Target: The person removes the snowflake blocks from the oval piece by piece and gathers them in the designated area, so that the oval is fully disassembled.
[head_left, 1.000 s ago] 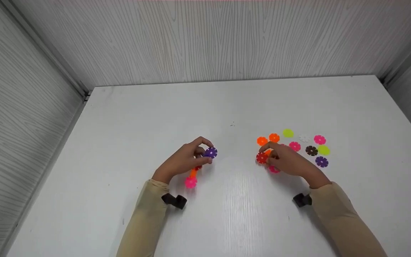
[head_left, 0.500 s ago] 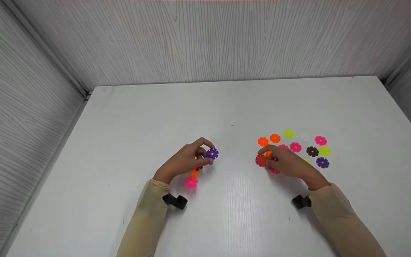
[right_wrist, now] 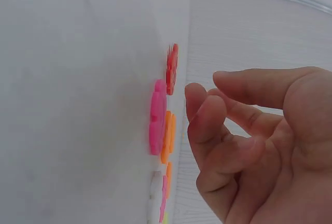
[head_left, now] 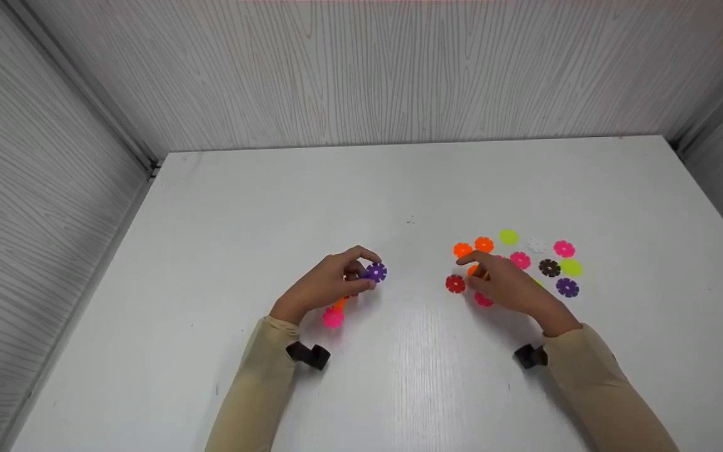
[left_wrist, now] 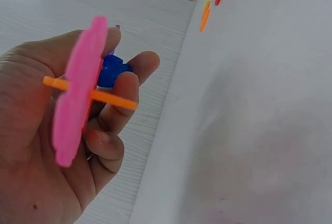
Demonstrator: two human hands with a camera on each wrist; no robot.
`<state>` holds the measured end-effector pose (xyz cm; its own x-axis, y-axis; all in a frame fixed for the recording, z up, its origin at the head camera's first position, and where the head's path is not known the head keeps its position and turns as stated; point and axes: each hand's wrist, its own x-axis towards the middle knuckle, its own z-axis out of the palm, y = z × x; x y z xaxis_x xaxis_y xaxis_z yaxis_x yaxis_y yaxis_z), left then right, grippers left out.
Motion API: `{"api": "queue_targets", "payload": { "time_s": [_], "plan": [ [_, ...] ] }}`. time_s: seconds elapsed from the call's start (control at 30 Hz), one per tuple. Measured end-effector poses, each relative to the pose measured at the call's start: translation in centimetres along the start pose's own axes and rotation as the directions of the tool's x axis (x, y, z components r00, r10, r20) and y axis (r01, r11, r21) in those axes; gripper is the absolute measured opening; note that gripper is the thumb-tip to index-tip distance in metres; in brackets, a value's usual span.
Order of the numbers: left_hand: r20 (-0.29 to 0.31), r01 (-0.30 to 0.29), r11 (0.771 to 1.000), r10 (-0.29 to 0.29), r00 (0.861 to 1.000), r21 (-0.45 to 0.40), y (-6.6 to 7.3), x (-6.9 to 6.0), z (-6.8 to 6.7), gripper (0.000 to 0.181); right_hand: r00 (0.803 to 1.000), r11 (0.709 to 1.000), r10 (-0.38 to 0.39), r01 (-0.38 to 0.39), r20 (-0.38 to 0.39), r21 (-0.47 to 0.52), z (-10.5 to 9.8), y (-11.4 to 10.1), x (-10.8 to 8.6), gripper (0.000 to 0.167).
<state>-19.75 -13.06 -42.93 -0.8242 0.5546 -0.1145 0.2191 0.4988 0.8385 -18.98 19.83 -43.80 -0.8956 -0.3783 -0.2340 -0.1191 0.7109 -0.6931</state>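
In the head view my left hand (head_left: 321,285) grips a chain of slotted plastic flower discs. A purple disc (head_left: 376,272) shows at its fingertips, and a pink disc (head_left: 332,317) hangs at the near end. Through the left wrist view I see an orange disc (left_wrist: 116,101) crossing the pink one, red behind it, and a blue disc (left_wrist: 110,72) between thumb and fingers. My right hand (head_left: 504,285) hovers over the loose discs, thumb and index finger apart, holding nothing. Just left of its fingertips, a red disc (head_left: 455,284) lies flat on the table.
Around and beyond my right hand lie several loose discs, among them a brown disc (head_left: 550,268), a white disc (head_left: 536,245) and a dark purple disc (head_left: 567,287). The white table (head_left: 273,207) meets a wood-grain panel (head_left: 361,75) at the back.
The red disc has slid slightly left, and my right fingers have come off it. The left hand has barely shifted, and its chain's pink end has swung a little.
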Motion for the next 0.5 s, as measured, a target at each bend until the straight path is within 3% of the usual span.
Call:
{"api": "queue_targets", "payload": {
  "time_s": [0.27,0.5],
  "plan": [
    [0.009,-0.017,1.000,0.017,1.000,0.022,0.8,-0.1,0.4,0.038,1.000,0.999,0.004,-0.003,-0.007,0.052,-0.2,-0.6,-0.3,0.039],
    [0.025,-0.033,0.999,0.033,0.999,0.004,1.4,0.1,1.2,0.033,0.999,0.996,-0.049,0.049,-0.001,0.069,0.0,-1.4,-0.6,0.041]
  ]
}}
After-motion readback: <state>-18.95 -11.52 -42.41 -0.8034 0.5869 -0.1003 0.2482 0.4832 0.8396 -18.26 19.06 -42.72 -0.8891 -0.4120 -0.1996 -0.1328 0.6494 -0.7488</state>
